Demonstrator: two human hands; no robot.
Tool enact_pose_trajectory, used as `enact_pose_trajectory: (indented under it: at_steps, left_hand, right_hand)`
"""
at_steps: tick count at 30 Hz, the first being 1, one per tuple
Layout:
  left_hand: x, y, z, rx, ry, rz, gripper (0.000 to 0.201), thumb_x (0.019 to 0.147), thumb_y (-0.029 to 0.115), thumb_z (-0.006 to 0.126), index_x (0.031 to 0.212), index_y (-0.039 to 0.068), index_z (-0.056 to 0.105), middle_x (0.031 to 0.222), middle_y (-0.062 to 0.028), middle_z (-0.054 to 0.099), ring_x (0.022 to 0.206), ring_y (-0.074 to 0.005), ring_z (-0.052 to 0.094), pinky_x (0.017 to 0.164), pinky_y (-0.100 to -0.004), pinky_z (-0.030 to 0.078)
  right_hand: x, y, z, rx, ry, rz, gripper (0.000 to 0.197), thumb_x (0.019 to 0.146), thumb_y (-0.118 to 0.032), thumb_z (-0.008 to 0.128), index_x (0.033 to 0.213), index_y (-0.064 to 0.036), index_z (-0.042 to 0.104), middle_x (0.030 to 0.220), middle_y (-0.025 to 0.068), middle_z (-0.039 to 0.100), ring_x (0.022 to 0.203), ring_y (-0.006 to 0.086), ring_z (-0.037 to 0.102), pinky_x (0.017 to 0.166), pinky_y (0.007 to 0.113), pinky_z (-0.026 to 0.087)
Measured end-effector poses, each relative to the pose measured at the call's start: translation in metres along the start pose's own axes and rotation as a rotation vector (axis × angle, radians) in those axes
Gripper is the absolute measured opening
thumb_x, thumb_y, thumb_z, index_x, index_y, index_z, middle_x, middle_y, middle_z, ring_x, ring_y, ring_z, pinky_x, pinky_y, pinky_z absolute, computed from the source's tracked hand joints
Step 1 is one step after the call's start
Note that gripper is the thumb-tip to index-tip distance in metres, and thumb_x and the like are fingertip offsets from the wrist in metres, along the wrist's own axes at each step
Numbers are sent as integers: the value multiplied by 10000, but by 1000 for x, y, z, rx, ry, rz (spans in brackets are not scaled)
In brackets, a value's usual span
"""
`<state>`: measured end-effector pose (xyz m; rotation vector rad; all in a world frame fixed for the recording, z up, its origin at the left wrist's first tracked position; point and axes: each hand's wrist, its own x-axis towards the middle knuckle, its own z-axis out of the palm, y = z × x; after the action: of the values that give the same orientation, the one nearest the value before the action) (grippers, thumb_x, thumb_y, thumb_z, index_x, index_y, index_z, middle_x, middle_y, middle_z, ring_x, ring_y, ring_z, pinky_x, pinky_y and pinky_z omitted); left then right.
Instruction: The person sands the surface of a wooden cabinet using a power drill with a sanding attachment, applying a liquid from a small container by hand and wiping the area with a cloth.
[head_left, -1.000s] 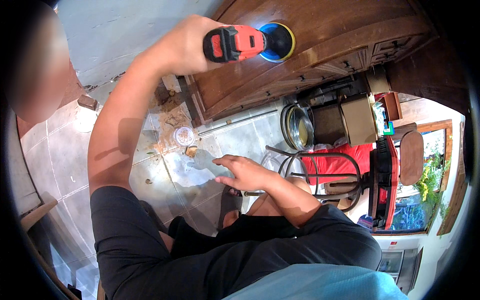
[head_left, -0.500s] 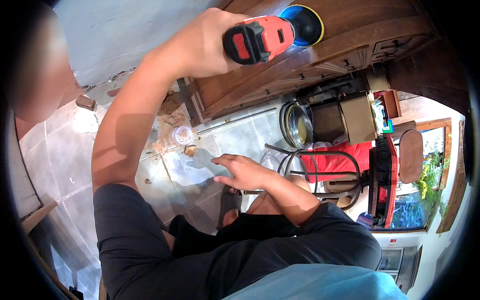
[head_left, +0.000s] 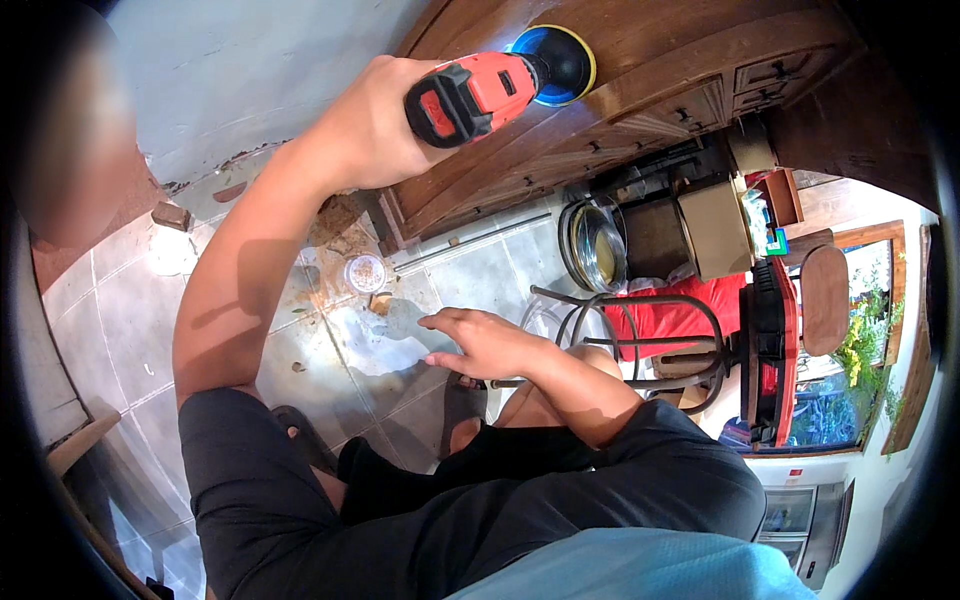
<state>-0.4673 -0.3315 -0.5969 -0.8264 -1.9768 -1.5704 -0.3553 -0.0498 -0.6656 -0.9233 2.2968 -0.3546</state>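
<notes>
My left hand (head_left: 385, 125) is wrapped round the grip of a red and black cordless drill (head_left: 485, 95) in the upper middle. Fitted to its front is a round blue pad with a yellow rim (head_left: 560, 70), which is against or very close to the dark wooden cabinet (head_left: 650, 60). Bluish light falls on the wood beside the pad. My right hand (head_left: 485, 343) hangs over the floor in front of my leg, holding nothing, thumb apart from the fingers. The drill hides part of my left fingers.
Tiles (head_left: 300, 370) carry brown dust, a clear tub (head_left: 366, 273) and a small wooden piece (head_left: 380, 303). To the right are a metal-framed stool (head_left: 715, 340), glass lids (head_left: 597, 245), a cardboard box (head_left: 715, 230) and a black-and-red case (head_left: 768, 350). A wooden block (head_left: 172, 215) lies at left.
My left hand has moved the drill and its pad left and slightly down across the cabinet. The right hand has stayed nearly in place.
</notes>
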Motion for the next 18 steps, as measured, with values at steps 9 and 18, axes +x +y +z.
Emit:
enact_pose_trajectory:
  at_steps: [9,18]
  left_hand:
    - [-6,-1,5,-22,21,-3,260,778,68,790,986,-21,663,765,-97,657,693,-184,525,729,-343,530]
    - [-19,-2,4,61,-54,-133,272,772,87,785,987,-13,652,762,-135,651,676,-215,535,734,-364,535]
  right_hand:
    - [-2,-1,3,-2,0,-8,588,994,-349,711,1405,52,585,1302,264,670,1199,445,654,1028,469,533]
    - [-2,-8,-2,-11,-9,-14,583,998,-351,706,1408,45,584,1315,264,666,1204,444,652,1046,471,526]
